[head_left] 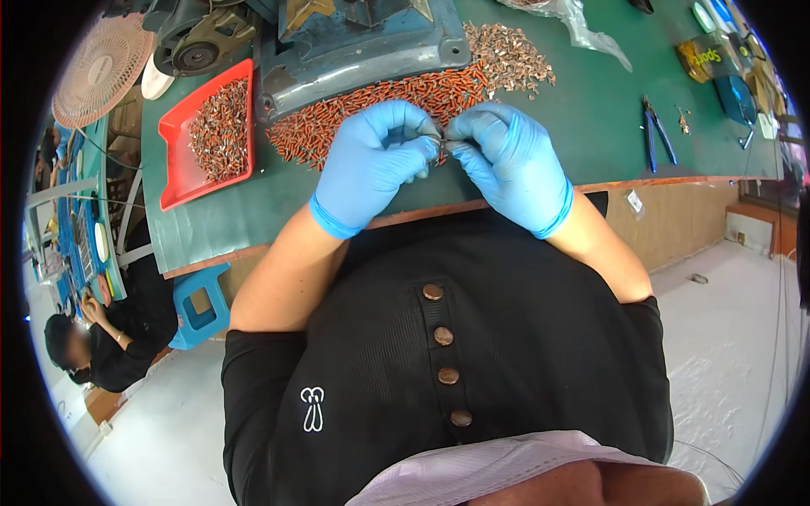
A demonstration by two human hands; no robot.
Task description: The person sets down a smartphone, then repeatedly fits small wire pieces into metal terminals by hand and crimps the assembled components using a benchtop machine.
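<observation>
Blue-gloved left hand (371, 164) and right hand (510, 164), each grip pinched on one small part (440, 145) between fingertips.

- Left hand (371, 164) and right hand (506, 164), at upper centre: both in plain light blue gloves.
- Counter (582, 110): dark green top with an orange-brown front edge.
- Pile of small parts (354, 114), upper centre: orange-red; the smaller heap (510, 55) to its right is paler, coppery pink.
- Tray (181, 160), upper left: bright red, filled with brownish-silver pieces.
- Machine base (363, 63), top centre: grey-blue.
- Pliers (656, 135), upper right: blue handles.
- Stool (198, 308), left: blue.
- Fan (101, 67), upper left corner: pale pink grille.
- Shirt (506, 337), centre: black, brown buttons, small white emblem.
</observation>
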